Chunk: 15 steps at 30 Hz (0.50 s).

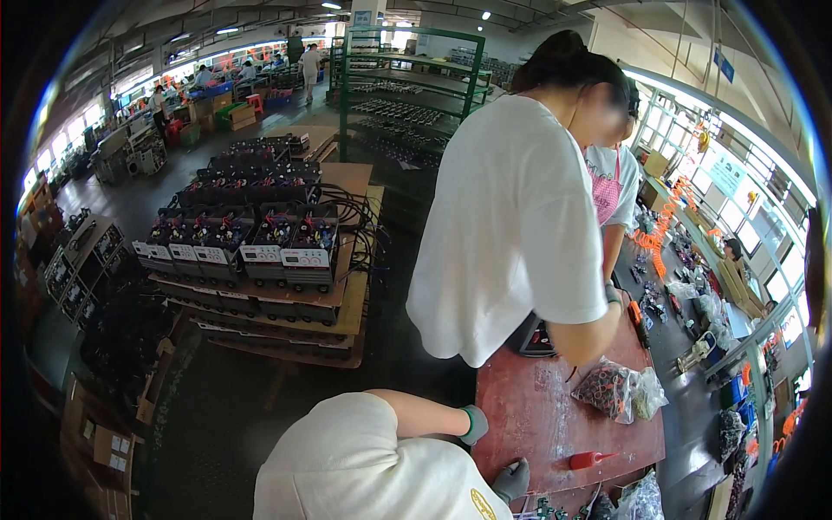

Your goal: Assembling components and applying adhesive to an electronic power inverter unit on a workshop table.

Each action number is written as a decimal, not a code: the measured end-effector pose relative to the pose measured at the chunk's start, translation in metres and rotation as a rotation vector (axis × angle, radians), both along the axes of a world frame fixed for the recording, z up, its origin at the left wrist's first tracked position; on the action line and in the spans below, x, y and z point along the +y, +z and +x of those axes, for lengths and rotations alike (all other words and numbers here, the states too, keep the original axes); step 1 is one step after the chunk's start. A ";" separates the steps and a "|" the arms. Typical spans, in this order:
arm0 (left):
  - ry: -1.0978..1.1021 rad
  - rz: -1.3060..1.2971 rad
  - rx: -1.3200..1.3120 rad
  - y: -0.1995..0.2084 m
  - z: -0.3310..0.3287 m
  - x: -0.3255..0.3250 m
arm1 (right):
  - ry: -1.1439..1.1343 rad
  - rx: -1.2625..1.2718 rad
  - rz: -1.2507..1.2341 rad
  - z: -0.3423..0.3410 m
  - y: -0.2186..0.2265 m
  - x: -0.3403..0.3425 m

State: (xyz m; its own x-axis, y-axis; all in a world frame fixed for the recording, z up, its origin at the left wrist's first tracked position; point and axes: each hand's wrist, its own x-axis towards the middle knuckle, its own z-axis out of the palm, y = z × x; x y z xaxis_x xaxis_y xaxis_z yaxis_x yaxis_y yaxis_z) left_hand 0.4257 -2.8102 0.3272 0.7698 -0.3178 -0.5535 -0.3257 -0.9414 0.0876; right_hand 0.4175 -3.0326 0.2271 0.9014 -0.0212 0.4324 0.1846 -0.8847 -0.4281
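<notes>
My left hand [475,425], in a grey glove with a green cuff, rests at the near-left edge of a red worktable [529,407]; its fingers are mostly hidden. Lower down, my right hand [511,478], also gloved in grey, lies at the table's edge with fingers stretched out and nothing visible in them. A red squeeze bottle [591,459] with a thin nozzle lies to its right. Beyond it sit a clear bag of dark and orange small parts [607,388] and a paler bag [648,394]. Small green circuit parts [550,509] are below my right hand.
A co-worker in a white shirt [511,225] leans over the table's far end, beside a dark-cased unit [530,338]; another person stands behind. Opened machines [286,251] are stacked on boards at left. A green rack [407,113] stands behind. At right runs a cluttered bench [685,338].
</notes>
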 end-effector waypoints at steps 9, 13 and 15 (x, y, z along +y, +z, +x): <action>0.003 0.009 0.042 -0.006 0.003 0.001 | 0.007 0.042 0.016 -0.002 0.003 -0.001; 0.001 0.030 0.055 -0.009 0.002 0.004 | 0.013 0.088 -0.002 -0.003 0.007 0.002; 0.001 0.031 0.064 -0.007 0.001 0.004 | 0.019 0.101 -0.001 -0.001 0.004 0.001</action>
